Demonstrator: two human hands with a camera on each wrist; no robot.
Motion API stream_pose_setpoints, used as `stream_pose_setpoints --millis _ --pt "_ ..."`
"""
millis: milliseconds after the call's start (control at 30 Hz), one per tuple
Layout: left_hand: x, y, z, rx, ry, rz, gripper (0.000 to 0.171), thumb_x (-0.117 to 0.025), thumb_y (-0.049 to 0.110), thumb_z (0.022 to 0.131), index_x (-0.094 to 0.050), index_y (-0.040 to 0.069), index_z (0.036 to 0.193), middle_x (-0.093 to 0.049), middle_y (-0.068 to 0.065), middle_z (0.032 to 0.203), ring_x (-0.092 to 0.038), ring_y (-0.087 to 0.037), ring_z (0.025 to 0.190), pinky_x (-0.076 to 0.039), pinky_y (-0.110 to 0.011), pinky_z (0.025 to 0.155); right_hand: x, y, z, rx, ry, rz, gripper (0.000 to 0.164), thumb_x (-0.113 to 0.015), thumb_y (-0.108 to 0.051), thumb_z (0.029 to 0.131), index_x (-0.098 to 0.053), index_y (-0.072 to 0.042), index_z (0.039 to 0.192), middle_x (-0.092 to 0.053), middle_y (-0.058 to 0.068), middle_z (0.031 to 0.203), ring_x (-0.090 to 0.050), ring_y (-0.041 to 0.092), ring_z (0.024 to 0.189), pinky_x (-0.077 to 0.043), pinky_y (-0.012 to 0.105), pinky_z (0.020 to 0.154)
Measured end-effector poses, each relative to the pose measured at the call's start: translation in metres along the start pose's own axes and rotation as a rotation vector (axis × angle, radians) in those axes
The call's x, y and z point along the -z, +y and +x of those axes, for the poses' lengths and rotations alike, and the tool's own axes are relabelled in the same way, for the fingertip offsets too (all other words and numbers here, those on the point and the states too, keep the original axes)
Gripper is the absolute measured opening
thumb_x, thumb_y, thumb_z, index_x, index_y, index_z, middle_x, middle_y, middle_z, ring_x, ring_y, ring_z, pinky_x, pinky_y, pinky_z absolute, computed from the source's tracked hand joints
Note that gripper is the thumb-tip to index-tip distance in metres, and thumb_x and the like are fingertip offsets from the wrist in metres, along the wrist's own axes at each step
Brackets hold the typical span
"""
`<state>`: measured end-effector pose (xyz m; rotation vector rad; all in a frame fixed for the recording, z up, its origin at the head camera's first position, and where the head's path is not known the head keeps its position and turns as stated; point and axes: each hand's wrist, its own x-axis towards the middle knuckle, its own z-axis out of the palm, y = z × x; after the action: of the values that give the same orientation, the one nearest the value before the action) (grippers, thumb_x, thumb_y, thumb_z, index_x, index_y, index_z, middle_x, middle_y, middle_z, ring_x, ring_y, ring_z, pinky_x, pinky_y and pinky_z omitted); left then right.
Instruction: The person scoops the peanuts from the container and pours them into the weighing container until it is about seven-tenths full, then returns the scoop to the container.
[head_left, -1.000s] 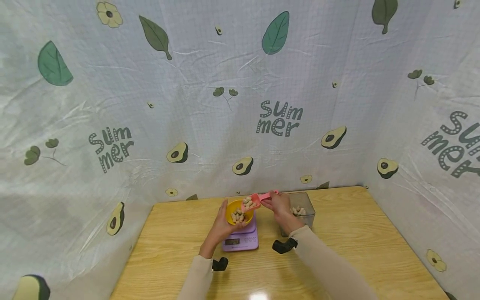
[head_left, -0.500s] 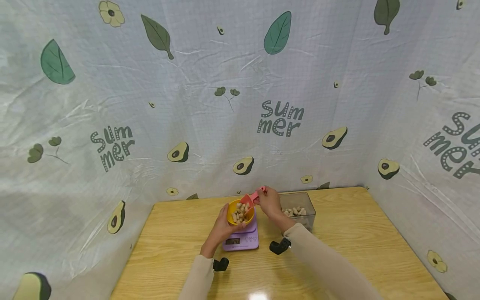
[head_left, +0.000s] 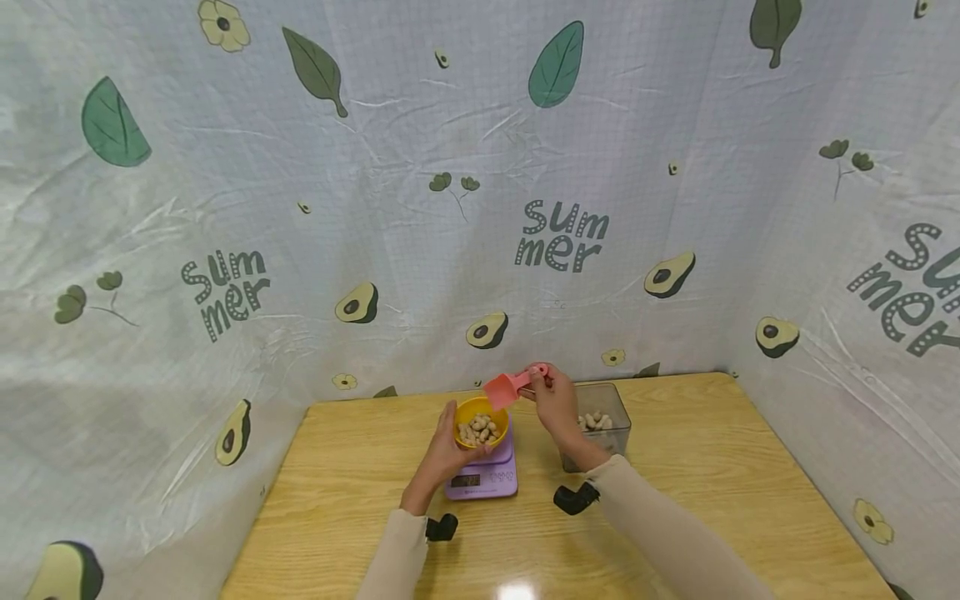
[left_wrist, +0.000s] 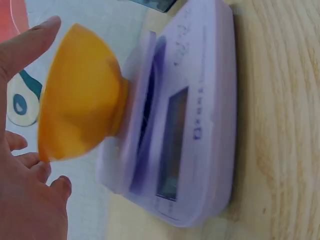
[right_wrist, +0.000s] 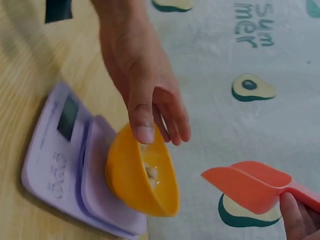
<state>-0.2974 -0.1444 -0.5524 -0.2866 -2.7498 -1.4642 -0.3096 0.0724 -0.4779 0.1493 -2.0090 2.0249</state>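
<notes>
In the head view, a yellow bowl (head_left: 469, 410) holding several peanuts (head_left: 478, 429) sits on a purple digital kitchen scale (head_left: 487, 483). My left hand (head_left: 441, 450) is spread loosely around the bowl's left side, thumb along the near rim, fingers fairly straight, fingertips right at the rim. My right hand (head_left: 557, 408) pinches the handle of a pink scoop (head_left: 501, 392) above the bowl's right rim. The right wrist view shows the scoop (right_wrist: 255, 185) tilted, its mouth toward the bowl (right_wrist: 130, 175), with no peanuts visible in it.
A see-through grey box (head_left: 611, 408) with more peanuts stands right of the scale, partly hidden by my right forearm. The wooden table (head_left: 345, 500) reaches a patterned sheet (head_left: 420, 250) hung behind and at both sides.
The scoop, carrying peanuts a second ago, tipped them into the bowl. My right hand then lifted it up and slightly right. My left hand has stayed at the bowl.
</notes>
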Motion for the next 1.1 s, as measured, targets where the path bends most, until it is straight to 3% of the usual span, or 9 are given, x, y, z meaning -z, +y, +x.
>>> stream_pose_setpoints --millis 133,233,400,533,800,1000,1100 --pt "0.004 0.009 -0.003 -0.015 0.039 0.006 0.116 -0.085 0.036 0.074 -0.008 0.011 0.159 -0.010 -0.019 0.165 -0.022 -0.046 0.148 -0.023 -0.063 0.117 0.013 -0.004 -0.002 -0.180 0.071 0.245 0.029 -0.046 -0.017 0.105 -0.058 0.007 0.117 -0.071 0.018 0.107 -0.073 0.014 0.086 -0.060 0.029 0.082" --pt "0.007 0.019 -0.005 -0.056 0.063 0.013 0.113 -0.082 0.035 0.077 -0.007 0.017 0.160 -0.006 -0.013 0.166 -0.018 -0.043 0.150 -0.023 -0.064 0.117 0.024 -0.005 -0.004 -0.262 0.104 0.381 0.034 -0.043 -0.019 0.106 -0.052 0.008 0.123 -0.071 0.010 0.102 -0.072 0.011 0.086 -0.059 0.027 0.083" --pt "0.009 0.039 -0.008 -0.152 0.078 -0.028 0.109 -0.081 0.034 0.080 -0.007 0.026 0.159 -0.004 -0.006 0.167 -0.015 -0.040 0.151 -0.022 -0.064 0.117 0.047 -0.014 -0.007 -0.334 0.116 0.488 0.028 -0.039 -0.021 0.107 -0.048 0.001 0.121 -0.067 0.001 0.095 -0.070 0.009 0.087 -0.057 0.025 0.088" --pt "0.004 0.058 -0.007 -0.202 0.071 -0.060 0.109 -0.081 0.035 0.079 -0.007 0.030 0.159 -0.006 -0.004 0.167 -0.017 -0.039 0.151 -0.023 -0.064 0.117 0.070 -0.026 -0.008 -0.338 0.146 0.518 0.027 -0.040 -0.022 0.106 -0.047 -0.001 0.121 -0.067 0.000 0.094 -0.071 0.009 0.088 -0.056 0.025 0.090" --pt "-0.020 0.085 -0.001 -0.271 0.005 -0.056 0.108 -0.079 0.040 0.080 -0.007 0.029 0.159 -0.008 -0.003 0.167 -0.016 -0.034 0.152 -0.025 -0.061 0.118 0.113 -0.035 -0.007 -0.257 0.224 0.289 0.028 -0.042 -0.021 0.106 -0.051 0.000 0.121 -0.066 -0.002 0.091 -0.070 0.005 0.082 -0.058 0.023 0.085" --pt "-0.047 0.095 0.009 -0.249 -0.101 -0.046 0.110 -0.078 0.043 0.081 -0.001 0.030 0.159 -0.004 -0.001 0.168 -0.013 -0.032 0.153 -0.027 -0.060 0.118 0.129 -0.029 -0.008 -0.206 0.226 0.080 0.033 -0.043 -0.019 0.106 -0.052 0.006 0.124 -0.066 -0.007 0.083 -0.070 0.003 0.076 -0.059 0.022 0.079" --pt "-0.062 0.095 0.016 -0.230 -0.137 -0.025 0.112 -0.078 0.047 0.081 0.001 0.029 0.159 -0.003 -0.001 0.168 -0.014 -0.031 0.153 -0.028 -0.057 0.118 0.131 -0.026 -0.008 -0.159 0.200 -0.057 0.037 -0.044 -0.020 0.105 -0.053 0.010 0.125 -0.070 0.006 0.088 -0.070 0.001 0.074 -0.059 0.022 0.077"
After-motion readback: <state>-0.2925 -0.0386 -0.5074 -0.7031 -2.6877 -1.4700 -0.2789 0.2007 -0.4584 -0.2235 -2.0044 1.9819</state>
